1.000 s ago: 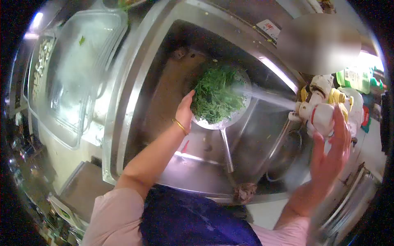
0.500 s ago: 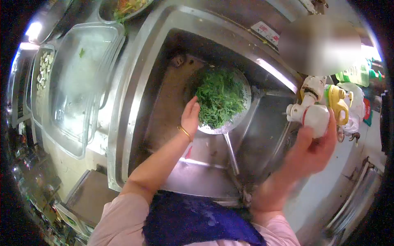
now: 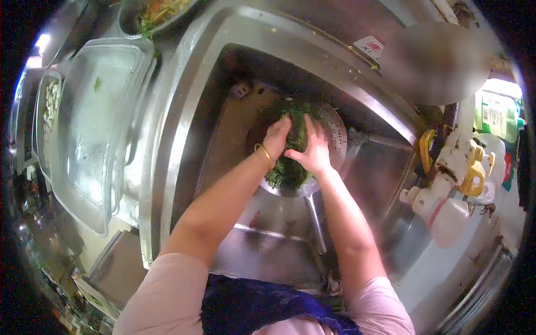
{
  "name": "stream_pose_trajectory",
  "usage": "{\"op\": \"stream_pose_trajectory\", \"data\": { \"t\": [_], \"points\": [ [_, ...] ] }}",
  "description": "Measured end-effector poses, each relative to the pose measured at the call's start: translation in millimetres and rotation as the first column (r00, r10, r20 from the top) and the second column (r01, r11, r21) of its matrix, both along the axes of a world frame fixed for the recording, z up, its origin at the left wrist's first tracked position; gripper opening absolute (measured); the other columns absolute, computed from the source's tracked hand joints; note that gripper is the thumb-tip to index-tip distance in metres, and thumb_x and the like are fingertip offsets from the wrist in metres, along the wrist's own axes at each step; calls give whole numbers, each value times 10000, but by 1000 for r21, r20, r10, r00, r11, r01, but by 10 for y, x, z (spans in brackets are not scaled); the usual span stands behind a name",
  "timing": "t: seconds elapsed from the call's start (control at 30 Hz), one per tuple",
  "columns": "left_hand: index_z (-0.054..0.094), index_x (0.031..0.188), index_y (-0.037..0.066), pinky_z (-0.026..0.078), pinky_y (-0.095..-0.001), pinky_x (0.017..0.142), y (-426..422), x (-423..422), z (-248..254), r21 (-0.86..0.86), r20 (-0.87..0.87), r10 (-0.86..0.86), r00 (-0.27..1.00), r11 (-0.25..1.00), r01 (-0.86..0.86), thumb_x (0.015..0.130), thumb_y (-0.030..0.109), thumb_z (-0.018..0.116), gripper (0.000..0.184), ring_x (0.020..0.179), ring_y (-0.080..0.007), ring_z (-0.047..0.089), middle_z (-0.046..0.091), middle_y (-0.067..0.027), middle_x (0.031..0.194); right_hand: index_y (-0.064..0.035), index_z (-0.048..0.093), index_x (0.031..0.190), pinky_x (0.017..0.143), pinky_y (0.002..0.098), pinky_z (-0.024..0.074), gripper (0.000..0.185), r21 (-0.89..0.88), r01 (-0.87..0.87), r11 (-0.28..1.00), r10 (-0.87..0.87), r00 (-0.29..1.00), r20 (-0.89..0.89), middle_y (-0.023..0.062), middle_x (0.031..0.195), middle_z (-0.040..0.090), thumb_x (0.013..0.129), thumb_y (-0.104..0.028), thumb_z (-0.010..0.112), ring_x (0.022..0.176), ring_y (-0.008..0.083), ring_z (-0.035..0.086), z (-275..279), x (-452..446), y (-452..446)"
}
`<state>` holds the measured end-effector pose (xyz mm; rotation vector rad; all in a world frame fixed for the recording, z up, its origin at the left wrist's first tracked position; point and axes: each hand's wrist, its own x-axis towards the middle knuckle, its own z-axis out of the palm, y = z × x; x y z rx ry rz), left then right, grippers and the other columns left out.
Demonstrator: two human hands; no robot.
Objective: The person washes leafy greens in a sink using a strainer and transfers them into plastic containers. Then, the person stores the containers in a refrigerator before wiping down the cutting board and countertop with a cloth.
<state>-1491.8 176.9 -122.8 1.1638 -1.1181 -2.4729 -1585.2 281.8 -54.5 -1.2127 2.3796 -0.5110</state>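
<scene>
Green leafy vegetables [image 3: 297, 133], in a round perforated metal strainer [image 3: 336, 131] inside the grey steel sink [image 3: 273, 248], are already gathered between the spread right hand [image 3: 315, 152] and the left hand [image 3: 273, 142], whose grip I cannot tell, with none seemingly lifted out.

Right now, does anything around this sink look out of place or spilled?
Yes: a stray leaf-like green scrap shows on or in the clear plastic container left of the sink, apart from the greens in the strainer.
</scene>
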Motion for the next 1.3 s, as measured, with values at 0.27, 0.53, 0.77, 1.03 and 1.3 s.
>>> {"op": "stream_pose_trajectory", "data": {
  "t": [0.27, 0.53, 0.77, 1.03, 1.3],
  "points": [
    [599, 1152, 51, 385, -338, 967, 352, -43, 967, -314, 21, 128, 992, 942, -115, 893, 309, 567, 367, 1116, -253, 506, 545, -144, 1178, -43, 381, 1341, 1048, 457, 322, 927, -281, 53, 958, -82, 992, -93, 182, 1345, 396, 536, -199, 813, 1269, 395, 324, 521, 179, 122],
    [650, 1022, 91, 368, -440, 933, 739, 113, 2253, -624, -163, 168, 972, 746, -234, 760, 192, 634, 281, 1072, -369, 475, 540, -202, 1122, -19, 400, 1276, 1030, 417, 343, 684, -575, 232, 785, -398, 900, -180, 172, 1294, 393, 683, -118, 725, 1211, 324, 392, 1003, 387, 750],
    [642, 1059, 87, 330, -421, 966, 753, 154, 2184, -515, -104, 133, 986, 840, -168, 797, 245, 625, 306, 1118, -347, 446, 533, -178, 1155, -38, 354, 1294, 1011, 408, 367, 557, -363, 122, 924, -285, 852, -439, 141, 1279, 401, 817, -106, 634, 1172, 288, 431, 891, 381, 724],
    [611, 1129, 87, 315, -421, 1008, 752, 438, 2669, -616, -202, 192, 960, 737, -277, 862, 240, 590, 309, 1173, -347, 435, 513, -187, 1204, -28, 396, 1232, 1014, 444, 369, 481, -616, 348, 707, -355, 927, 117, 141, 1230, 459, 835, -158, 635, 1155, 308, 459, 1381, 489, 730],
    [598, 1120, 71, 319, -413, 1019, -111, 1263, 3406, -700, -398, 329, 856, 494, -516, 861, 198, 608, 290, 1185, -330, 425, 502, -183, 1193, -24, 438, 1233, 980, 453, 388, 487, -841, -178, 511, -189, 931, -311, 127, 1239, 492, 831, -186, 662, 1135, 325, 468, 2524, 1434, -729]
  ]
}}
